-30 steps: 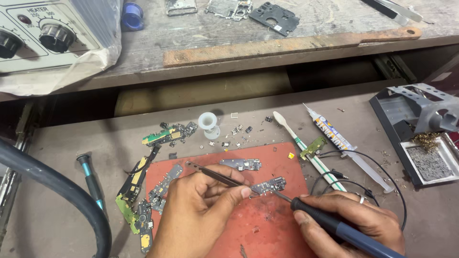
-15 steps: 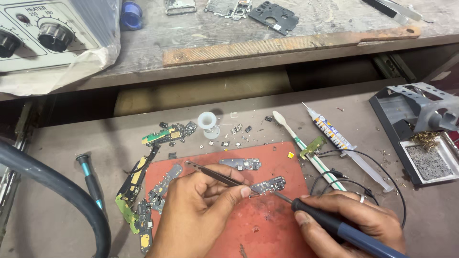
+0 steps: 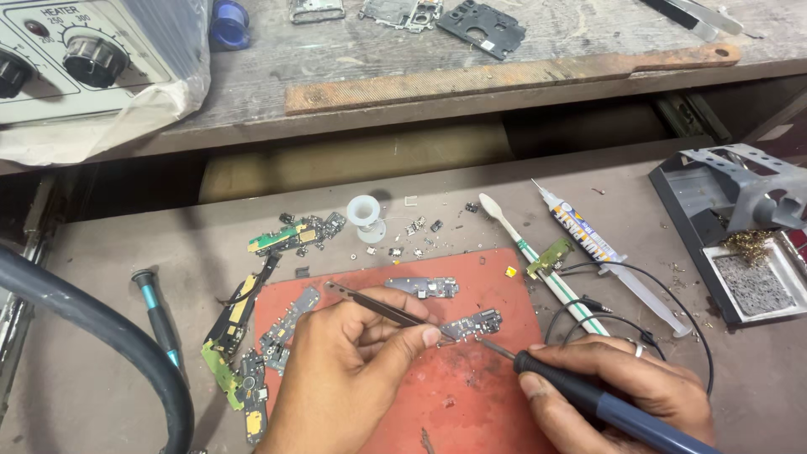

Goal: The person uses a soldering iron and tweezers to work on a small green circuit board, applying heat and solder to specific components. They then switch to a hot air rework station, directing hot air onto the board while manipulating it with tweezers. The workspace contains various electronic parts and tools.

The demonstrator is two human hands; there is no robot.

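Note:
My left hand grips dark tweezers whose tips press on a small dark circuit board lying on a red work mat. In my right hand is a soldering iron with a black and blue handle; its metal tip touches the near edge of that board. A second small board lies on the mat just behind.
Several flex boards lie left of the mat, beside a teal screwdriver and a thick black hose. A solder spool, toothbrush, syringe tube and iron stand sit behind and right. A heater unit is upper left.

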